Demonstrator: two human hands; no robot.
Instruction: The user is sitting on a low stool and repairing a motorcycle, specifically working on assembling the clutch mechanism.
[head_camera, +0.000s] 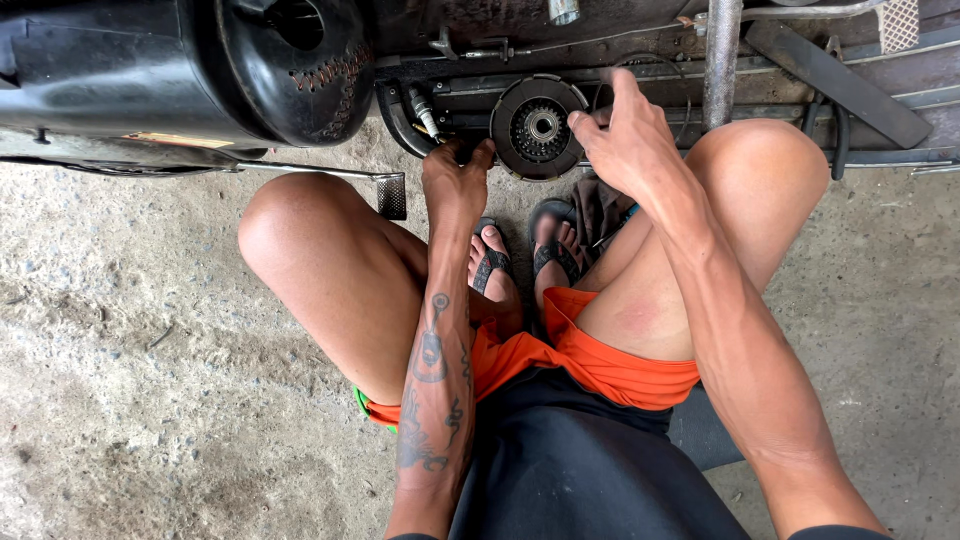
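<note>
A round dark clutch assembly (537, 126) with a shiny metal hub sits in the side of a black motorcycle engine (180, 70) in front of me. My right hand (622, 140) rests on its right rim, thumb and fingers touching the edge. At its lower left rim is my left hand (455, 180), fingers curled against the casing; whether it holds anything is hidden. A spark plug (424, 108) sticks out just left of the clutch.
I squat on bare concrete floor (130, 350) in sandals, knees apart. A foot peg (391, 195) juts out by my left knee. A metal tube (720, 60) and a flat black bar (840, 85) stand at the upper right. A cloth (600, 210) lies by my right foot.
</note>
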